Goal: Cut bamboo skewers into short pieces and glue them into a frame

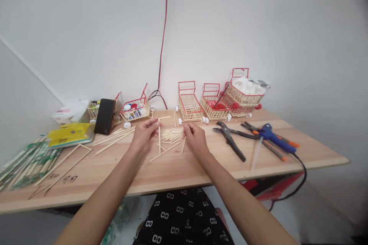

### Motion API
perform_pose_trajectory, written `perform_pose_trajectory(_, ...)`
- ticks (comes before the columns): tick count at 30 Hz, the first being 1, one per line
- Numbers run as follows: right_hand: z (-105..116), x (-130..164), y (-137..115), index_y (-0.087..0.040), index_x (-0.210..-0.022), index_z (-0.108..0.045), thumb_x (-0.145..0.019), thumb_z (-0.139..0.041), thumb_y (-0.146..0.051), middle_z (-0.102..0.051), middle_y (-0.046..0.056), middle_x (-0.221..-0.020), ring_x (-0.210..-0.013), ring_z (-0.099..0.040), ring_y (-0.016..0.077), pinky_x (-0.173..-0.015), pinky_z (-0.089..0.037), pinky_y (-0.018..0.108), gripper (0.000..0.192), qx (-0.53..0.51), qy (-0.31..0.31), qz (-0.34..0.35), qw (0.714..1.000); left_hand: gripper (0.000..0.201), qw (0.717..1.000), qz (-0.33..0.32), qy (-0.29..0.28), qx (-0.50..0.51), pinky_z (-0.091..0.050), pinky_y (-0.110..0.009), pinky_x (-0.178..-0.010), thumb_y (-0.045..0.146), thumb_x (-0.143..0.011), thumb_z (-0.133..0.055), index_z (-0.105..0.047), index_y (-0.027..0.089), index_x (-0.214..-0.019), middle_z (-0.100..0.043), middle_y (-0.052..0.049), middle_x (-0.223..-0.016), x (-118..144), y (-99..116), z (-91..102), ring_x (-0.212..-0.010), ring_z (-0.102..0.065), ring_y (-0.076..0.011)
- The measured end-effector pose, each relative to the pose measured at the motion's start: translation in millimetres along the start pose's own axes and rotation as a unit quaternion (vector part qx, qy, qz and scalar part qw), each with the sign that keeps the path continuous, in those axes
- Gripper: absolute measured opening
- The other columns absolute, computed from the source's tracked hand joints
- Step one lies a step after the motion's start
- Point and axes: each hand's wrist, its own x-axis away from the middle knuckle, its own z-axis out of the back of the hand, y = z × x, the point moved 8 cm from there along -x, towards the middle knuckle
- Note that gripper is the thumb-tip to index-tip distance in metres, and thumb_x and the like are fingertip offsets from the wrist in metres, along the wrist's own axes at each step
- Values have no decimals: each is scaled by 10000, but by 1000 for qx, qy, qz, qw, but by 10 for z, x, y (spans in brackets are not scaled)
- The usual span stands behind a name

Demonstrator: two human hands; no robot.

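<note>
Between the thumb and fingers of my left hand [145,134] is a thin wooden stick [159,143], upright in view, with a short piece joined across its top end. My right hand [196,136] is closed in a pinch on another wooden stick [183,145], which slants down from the fingertips. A small heap of short cut sticks [171,135] lies on the table between my hands. Just in front of it rests a longer loose stick [165,152]. Behind my hands stands a miniature stick-built shopping cart [190,107] with a red handle and white wheels.
More small carts [215,105] line the wall. Pliers-like cutters [230,139] and a blue glue gun [276,138] with a cable lie right. Left are a phone [105,116], a yellow packet [69,134], long sticks [112,138], an angled stick frame [61,160] and green-white stick packs [31,160].
</note>
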Motion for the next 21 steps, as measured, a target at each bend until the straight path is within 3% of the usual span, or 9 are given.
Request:
perform_pose_trajectory(4, 33, -11, 9, -189, -755, -526, -912, -420, -337, -524, -29, -676, -646, -489, 124, -629, -345, 229, 241, 3, 18, 1, 1000, 408, 998, 36, 6, 46, -387, -132, -425, 147, -585, -801, -688, 86, -972, -697, -51, -728, 26, 0, -4, -472, -508, -37)
perform_pose_trajectory(7, 57, -20, -28, -195, -654, -452, -881, -467, -353, -434, -48, -616, -602, -422, 113, -588, -311, 227, 277, 19, 32, -5, 999, 356, 997, 50, 17, 64, -407, -114, -418, 76, -606, -760, -688, 86, -954, -694, -48, -701, 28, 15, 13, -458, -515, -36)
perform_pose_trajectory(10, 147, -24, -210, -207, -565, -323, -888, -442, -356, -292, -61, -559, -554, -350, 100, -546, -274, 224, 375, 21, 44, 13, 999, 331, 996, 44, 21, 73, -417, -103, -413, 43, -618, -735, -693, 85, -943, -701, -59, -715, -2, 38, 39, -457, -518, -35)
perform_pose_trajectory(13, 389, -18, -413, -200, -574, -383, -919, -389, -389, -341, -57, -544, -535, -374, 99, -530, -281, 224, 394, 39, 28, 19, 999, 271, 996, 38, 21, 84, -428, -109, -410, 42, -614, -737, -703, 91, -879, -702, -63, -711, -34, 52, 56, -467, -527, -46)
perform_pose_trajectory(15, 734, 7, -449, -187, -631, -509, -922, -383, -377, -458, -39, -551, -557, -459, 115, -568, -333, 230, 370, 94, 34, 10, 995, 248, 995, 35, 22, 92, -430, -110, -410, 35, -610, -736, -707, 95, -849, -702, -65, -705, -41, 62, 58, -467, -525, -48)
perform_pose_trajectory(18, 1547, 99, -262, -177, -829, -639, -905, -374, -343, -640, 30, -727, -700, -585, 166, -675, -421, 266, 322, 219, 96, -21, 971, 246, 995, 34, 21, 94, -437, -109, -419, 30, -612, -733, -709, 99, -846, -703, -68, -710, -36, 63, 43, -475, -529, -50)
perform_pose_trajectory(21, 2427, 250, 119, -126, -998, -646, -822, -447, -284, -675, 153, -1027, -940, -609, 259, -827, -443, 367, 309, 429, 151, -79, 887, 257, 995, 38, 24, 92, -441, -111, -432, 40, -623, -731, -705, 96, -872, -703, -69, -722, -24, 34, 25, -482, -533, -48)
